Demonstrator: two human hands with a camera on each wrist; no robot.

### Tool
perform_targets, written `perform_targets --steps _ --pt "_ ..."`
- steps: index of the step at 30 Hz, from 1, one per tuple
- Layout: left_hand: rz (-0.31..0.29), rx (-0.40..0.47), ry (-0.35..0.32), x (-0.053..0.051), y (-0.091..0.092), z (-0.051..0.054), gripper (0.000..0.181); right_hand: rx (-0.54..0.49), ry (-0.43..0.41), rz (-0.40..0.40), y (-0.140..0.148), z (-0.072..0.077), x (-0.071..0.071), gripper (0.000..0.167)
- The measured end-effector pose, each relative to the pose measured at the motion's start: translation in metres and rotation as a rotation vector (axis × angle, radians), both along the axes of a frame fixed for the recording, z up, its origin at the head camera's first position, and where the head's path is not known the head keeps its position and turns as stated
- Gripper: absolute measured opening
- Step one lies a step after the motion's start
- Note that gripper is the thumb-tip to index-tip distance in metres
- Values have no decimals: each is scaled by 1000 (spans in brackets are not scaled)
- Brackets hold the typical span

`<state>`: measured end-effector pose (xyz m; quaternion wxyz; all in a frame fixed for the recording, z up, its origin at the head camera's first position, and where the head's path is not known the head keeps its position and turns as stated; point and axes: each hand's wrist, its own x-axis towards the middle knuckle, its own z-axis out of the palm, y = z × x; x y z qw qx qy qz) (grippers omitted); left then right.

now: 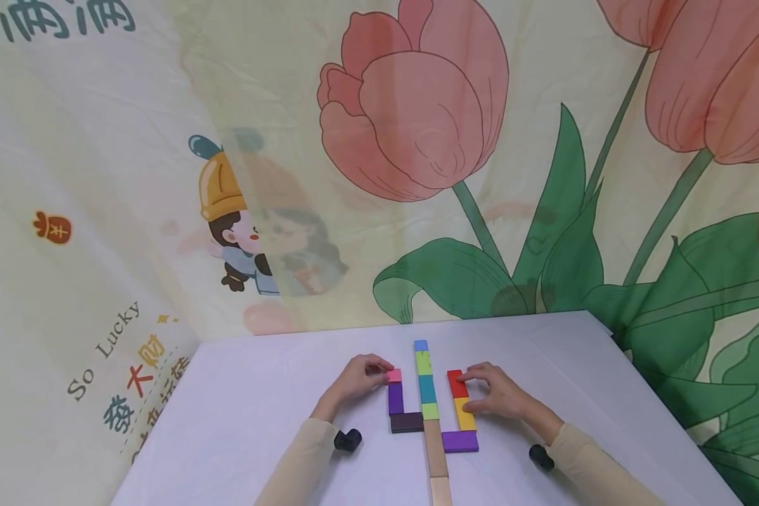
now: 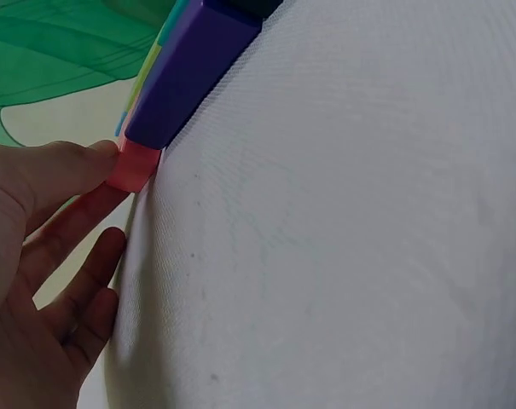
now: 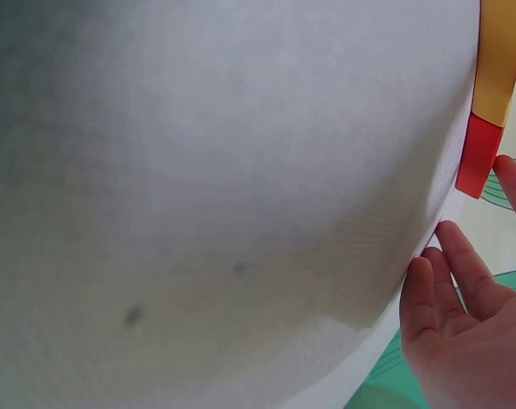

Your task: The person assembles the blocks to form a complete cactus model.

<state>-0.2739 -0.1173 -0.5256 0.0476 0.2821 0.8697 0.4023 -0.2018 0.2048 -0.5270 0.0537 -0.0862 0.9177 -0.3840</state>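
Observation:
At the left of a flat block figure on the table, my left hand point(image 1: 359, 379) pinches a pink block point(image 1: 394, 376) between thumb and forefinger. The pink block touches the end of a dark blue-purple block point(image 2: 194, 72), which meets a very dark block point(image 1: 407, 422). Across the figure, my right hand point(image 1: 498, 391) touches a red block point(image 1: 457, 384) with a fingertip, its thumb at a yellow-orange block point(image 1: 464, 414). In the right wrist view its other fingers rest loosely near the cloth. A purple block point(image 1: 460, 441) lies crosswise below the yellow-orange one.
Between the hands runs a column of a blue block point(image 1: 421, 346), lime and teal blocks point(image 1: 427, 388), and wood-coloured blocks point(image 1: 436, 448) toward the front edge. A white cloth covers the table point(image 1: 240, 422). Behind hangs a tulip-printed curtain point(image 1: 417, 119).

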Motion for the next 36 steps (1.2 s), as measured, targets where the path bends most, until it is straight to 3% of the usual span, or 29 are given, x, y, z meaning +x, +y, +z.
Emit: perform_targets --steps 22,36 --pt "-29 -6 -24 3 0 2 18 -2 -10 -26 1 -3 -1 52" --pt "-11 -12 -45 3 -1 2 19 15 2 -11 -1 1 0 50"
